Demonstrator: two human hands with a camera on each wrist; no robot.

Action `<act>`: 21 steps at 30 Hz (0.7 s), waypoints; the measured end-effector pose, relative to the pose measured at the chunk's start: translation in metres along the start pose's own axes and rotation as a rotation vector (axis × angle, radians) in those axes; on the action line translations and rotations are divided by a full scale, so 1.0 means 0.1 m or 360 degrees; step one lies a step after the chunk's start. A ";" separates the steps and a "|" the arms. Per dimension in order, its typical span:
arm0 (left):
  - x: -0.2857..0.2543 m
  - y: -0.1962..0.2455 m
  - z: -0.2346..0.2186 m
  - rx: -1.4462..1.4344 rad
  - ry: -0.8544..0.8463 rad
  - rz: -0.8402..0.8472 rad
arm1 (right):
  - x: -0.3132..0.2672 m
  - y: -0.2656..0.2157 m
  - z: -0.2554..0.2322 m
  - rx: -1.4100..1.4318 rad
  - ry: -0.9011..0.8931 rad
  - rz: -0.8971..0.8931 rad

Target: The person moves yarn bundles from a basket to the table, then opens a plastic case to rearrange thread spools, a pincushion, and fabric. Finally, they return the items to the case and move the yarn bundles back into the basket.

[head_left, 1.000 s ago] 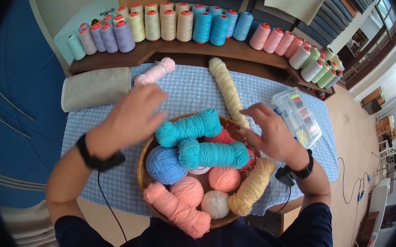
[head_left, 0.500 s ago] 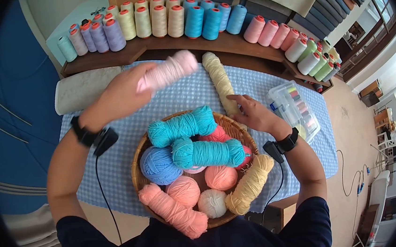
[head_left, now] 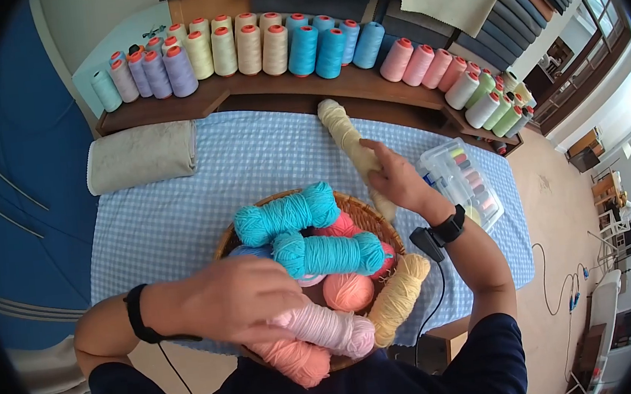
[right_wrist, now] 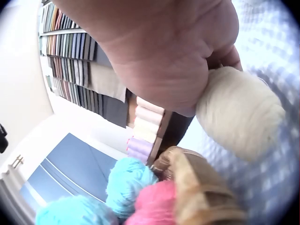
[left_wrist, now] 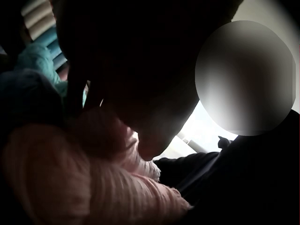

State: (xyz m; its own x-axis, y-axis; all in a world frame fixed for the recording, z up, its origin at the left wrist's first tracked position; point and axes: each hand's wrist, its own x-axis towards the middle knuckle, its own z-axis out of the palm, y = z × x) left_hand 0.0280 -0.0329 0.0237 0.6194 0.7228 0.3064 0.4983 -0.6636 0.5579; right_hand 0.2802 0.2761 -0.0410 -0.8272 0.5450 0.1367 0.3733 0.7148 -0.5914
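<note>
In the head view my left hand [head_left: 246,301] grips one end of a pale pink yarn skein [head_left: 335,332] over the near side of the wicker basket [head_left: 373,211]. Under that skein lies a coral skein [head_left: 300,362]. My right hand [head_left: 402,182] holds a long cream skein [head_left: 344,134] on the checked cloth, thumb and fingers around it; in the right wrist view the skein [right_wrist: 241,112] sits against the palm. Two turquoise skeins [head_left: 332,254], a coral ball [head_left: 348,292], a red skein [head_left: 340,226] and a yellow skein [head_left: 398,289] fill the basket. A blue ball is mostly hidden.
A folded grey cloth [head_left: 143,157] lies at the table's far left. On the right stands a clear plastic box [head_left: 453,177] of small thread spools. Thread cones [head_left: 248,49] in several colours line the curved wooden shelf [head_left: 321,84] behind the blue checked tablecloth [head_left: 153,226].
My left hand took the pale pink skein from the far side of the table and brought it down over the near side of the basket. My right hand stays at the cream skein.
</note>
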 end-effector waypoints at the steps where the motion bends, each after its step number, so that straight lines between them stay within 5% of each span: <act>1: -0.01 -0.07 -0.07 0.0005 0.0005 0.0006 | 0.01 -0.05 -0.07 -0.0008 0.0003 -0.0003; 3: 0.00 -0.20 -0.22 0.0161 0.0144 -0.0126 | -0.01 -0.19 -0.23 -0.0124 0.0314 -0.0297; 6: 0.08 -0.40 -0.34 0.0446 0.0449 -0.0372 | -0.10 -0.64 -0.52 -0.0093 0.0330 -0.0414; 10: 0.33 -0.52 -0.48 0.0668 0.0806 -0.0400 | -0.30 -1.06 -0.69 -0.0189 0.0456 -0.1005; 13: 0.47 -0.57 -0.53 0.0837 0.0896 -0.0282 | -0.56 -1.32 -0.70 -0.0105 0.0391 -0.1158; 15: 0.54 -0.57 -0.54 0.0903 0.1254 -0.0114 | -0.67 -1.41 -0.67 -0.0005 0.0291 -0.1263; 16: 0.47 -0.55 -0.56 0.0902 0.1250 -0.0112 | -0.70 -1.46 -0.62 0.0179 0.0147 -0.1325; 18: 0.22 -0.48 -0.63 0.0653 0.0707 -0.0112 | -0.84 -1.46 -0.58 0.0344 -0.0110 -0.1326; 21: 0.01 -0.21 -0.54 0.0809 0.0693 -0.0048 | -1.06 -1.37 -0.52 0.0430 -0.0244 -0.1235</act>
State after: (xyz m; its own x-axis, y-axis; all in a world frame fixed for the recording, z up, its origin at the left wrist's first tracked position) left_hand -0.0139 -0.0078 0.0540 0.3528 0.6834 0.6391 0.8013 -0.5733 0.1707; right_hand 0.3388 0.1430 0.0667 -0.8633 -0.1385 0.4854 -0.4233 0.7225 -0.5467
